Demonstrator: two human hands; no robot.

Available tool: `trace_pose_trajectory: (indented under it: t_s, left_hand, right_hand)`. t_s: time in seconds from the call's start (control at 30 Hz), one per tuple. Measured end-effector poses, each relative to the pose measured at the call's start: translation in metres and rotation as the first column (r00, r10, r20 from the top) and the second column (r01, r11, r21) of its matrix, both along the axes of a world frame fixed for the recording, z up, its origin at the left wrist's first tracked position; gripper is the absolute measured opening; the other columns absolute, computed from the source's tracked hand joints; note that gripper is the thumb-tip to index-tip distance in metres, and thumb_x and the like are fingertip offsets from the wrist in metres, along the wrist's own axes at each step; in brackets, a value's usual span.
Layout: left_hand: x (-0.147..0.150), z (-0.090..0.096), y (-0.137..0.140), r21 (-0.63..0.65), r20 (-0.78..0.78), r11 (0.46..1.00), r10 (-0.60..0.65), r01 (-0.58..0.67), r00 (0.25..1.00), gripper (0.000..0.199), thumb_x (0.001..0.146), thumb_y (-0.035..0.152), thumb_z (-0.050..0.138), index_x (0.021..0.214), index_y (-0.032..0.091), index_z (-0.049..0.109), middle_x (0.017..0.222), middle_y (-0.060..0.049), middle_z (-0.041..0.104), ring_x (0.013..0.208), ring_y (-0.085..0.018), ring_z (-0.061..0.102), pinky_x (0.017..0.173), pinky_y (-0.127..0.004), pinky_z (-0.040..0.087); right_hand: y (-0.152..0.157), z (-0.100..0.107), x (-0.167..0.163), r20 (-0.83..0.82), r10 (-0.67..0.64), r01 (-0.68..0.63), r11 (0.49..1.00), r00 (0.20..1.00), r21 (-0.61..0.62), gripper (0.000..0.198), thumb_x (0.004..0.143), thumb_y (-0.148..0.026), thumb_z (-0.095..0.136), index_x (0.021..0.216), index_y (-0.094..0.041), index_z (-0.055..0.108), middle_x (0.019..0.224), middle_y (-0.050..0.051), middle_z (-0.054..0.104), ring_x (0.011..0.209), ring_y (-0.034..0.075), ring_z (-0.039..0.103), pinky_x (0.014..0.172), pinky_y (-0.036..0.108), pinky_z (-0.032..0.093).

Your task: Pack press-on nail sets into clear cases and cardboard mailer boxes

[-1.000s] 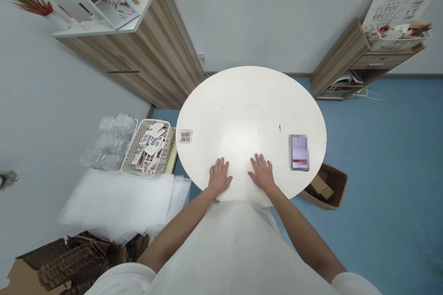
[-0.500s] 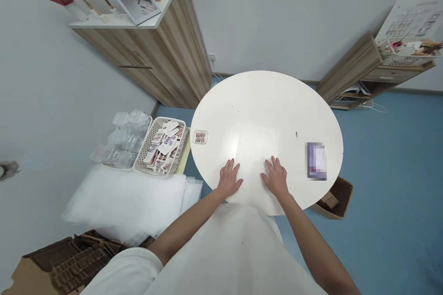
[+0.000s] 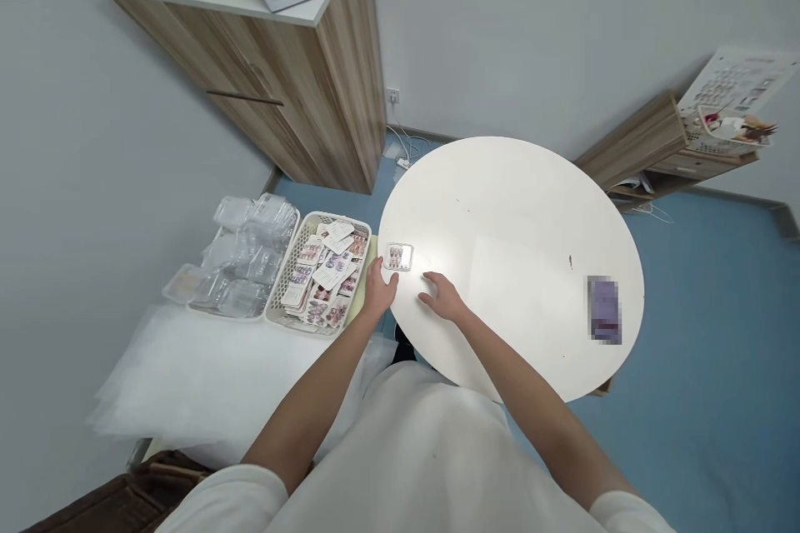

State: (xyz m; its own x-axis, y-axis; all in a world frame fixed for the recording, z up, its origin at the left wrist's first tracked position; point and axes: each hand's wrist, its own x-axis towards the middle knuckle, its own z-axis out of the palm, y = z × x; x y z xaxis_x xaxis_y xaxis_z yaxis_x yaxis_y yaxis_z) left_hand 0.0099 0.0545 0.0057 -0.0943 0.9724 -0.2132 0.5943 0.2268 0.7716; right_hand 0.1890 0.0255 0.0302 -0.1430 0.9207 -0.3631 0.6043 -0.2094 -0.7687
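A small clear box of press-on nails (image 3: 398, 256) lies near the left edge of the round white table (image 3: 518, 200). My left hand (image 3: 379, 290) is just below the box at the table's edge, thumb and fingers apart around its lower left corner; whether it touches the box I cannot tell. To the lower right of the box, my right hand (image 3: 442, 296) hovers over or rests on the table with its fingers apart. Neither hand holds anything.
Left of the table stands a white basket of nail cards (image 3: 318, 275), beside a basket of clear plastic boxes (image 3: 243, 258). White foam sheets (image 3: 231, 375) lie below them. A blurred purple object (image 3: 604, 310) sits at the table's right. A wooden cabinet (image 3: 300, 92) stands behind.
Both hands have left the table's near edge and moved left to the box of nails. The view has shifted leftward. The box still lies on the table.
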Motion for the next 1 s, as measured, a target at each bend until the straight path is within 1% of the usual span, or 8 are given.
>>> trace_pose_trajectory:
  t_s: [0.1,0.2,0.3,0.4,0.57,0.77,0.87,1.0]
  left_hand:
    - [-0.001,-0.004,0.01,-0.084,0.079,0.996,0.004,0.002,0.997,0.054,0.075,0.026,0.051,0.125,0.015,0.035,0.124,-0.013,0.044,0.116,-0.024,0.04,0.096,-0.038,0.035]
    - [-0.002,-0.008,0.012,-0.107,0.117,0.994,-0.005,0.018,0.993,0.053,0.073,0.024,0.053,0.123,0.014,0.039,0.122,-0.013,0.045,0.115,-0.025,0.041,0.094,-0.038,0.036]
    - [-0.002,-0.01,0.008,-0.104,0.176,0.994,0.004,0.015,0.984,0.05,0.072,0.023,0.053,0.12,0.017,0.043,0.122,-0.012,0.044,0.113,-0.024,0.044,0.092,-0.036,0.038]
    - [0.005,-0.008,-0.001,-0.078,0.228,0.996,-0.028,0.047,0.973,0.047,0.072,0.023,0.053,0.118,0.018,0.046,0.118,-0.011,0.047,0.107,-0.022,0.048,0.089,-0.035,0.041]
    - [0.041,-0.001,-0.03,-0.001,0.326,0.981,-0.185,0.196,0.927,0.044,0.073,0.022,0.052,0.116,0.019,0.047,0.114,-0.008,0.048,0.103,-0.019,0.05,0.089,-0.034,0.042]
    - [0.099,0.005,-0.076,0.051,0.36,0.897,-0.426,0.439,0.83,0.043,0.071,0.02,0.053,0.114,0.02,0.048,0.111,-0.007,0.05,0.099,-0.017,0.053,0.089,-0.033,0.043]
    - [0.123,0.009,-0.097,0.036,0.348,0.854,-0.497,0.519,0.795,0.043,0.071,0.02,0.053,0.114,0.019,0.049,0.112,-0.007,0.05,0.098,-0.017,0.053,0.089,-0.032,0.043]
    - [0.146,0.012,-0.12,-0.004,0.294,0.819,-0.548,0.574,0.783,0.042,0.072,0.019,0.052,0.114,0.02,0.049,0.112,-0.006,0.052,0.097,-0.017,0.054,0.087,-0.033,0.045]
  right_hand:
    - [0.019,-0.004,-0.023,-0.135,-0.096,0.083,0.992,0.986,-0.099,0.059,0.067,-0.033,0.059,0.122,-0.022,0.041,0.128,0.007,0.04,0.117,0.022,0.039,0.094,0.038,0.036]
    - [0.026,-0.008,-0.037,-0.236,-0.175,0.139,0.977,0.956,-0.163,0.062,0.065,-0.032,0.061,0.123,-0.023,0.04,0.132,0.007,0.034,0.119,0.022,0.036,0.091,0.037,0.038]
    - [0.022,-0.012,-0.042,-0.289,-0.232,0.181,0.964,0.929,-0.193,0.065,0.063,-0.031,0.062,0.123,-0.023,0.038,0.132,0.007,0.033,0.118,0.022,0.037,0.092,0.037,0.038]
    - [0.008,-0.013,-0.033,-0.303,-0.279,0.236,0.957,0.912,-0.17,0.064,0.062,-0.03,0.063,0.122,-0.026,0.04,0.13,0.006,0.036,0.115,0.022,0.04,0.091,0.038,0.038]
    - [-0.035,-0.011,0.01,-0.246,-0.378,0.376,0.925,0.893,-0.055,0.055,0.066,-0.028,0.059,0.119,-0.028,0.043,0.128,0.004,0.038,0.11,0.019,0.044,0.092,0.037,0.038]
    - [-0.107,-0.004,0.076,-0.135,-0.47,0.484,0.869,0.872,0.1,0.046,0.069,-0.027,0.054,0.115,-0.027,0.049,0.122,0.005,0.046,0.103,0.019,0.049,0.089,0.039,0.041]
    - [-0.138,-0.002,0.103,-0.116,-0.491,0.502,0.857,0.864,0.117,0.044,0.07,-0.026,0.053,0.114,-0.026,0.051,0.119,0.005,0.048,0.099,0.018,0.051,0.089,0.038,0.042]
    - [-0.164,-0.003,0.133,-0.112,-0.496,0.505,0.859,0.861,0.086,0.04,0.071,-0.023,0.05,0.111,-0.026,0.054,0.118,0.003,0.05,0.097,0.017,0.052,0.09,0.037,0.042]
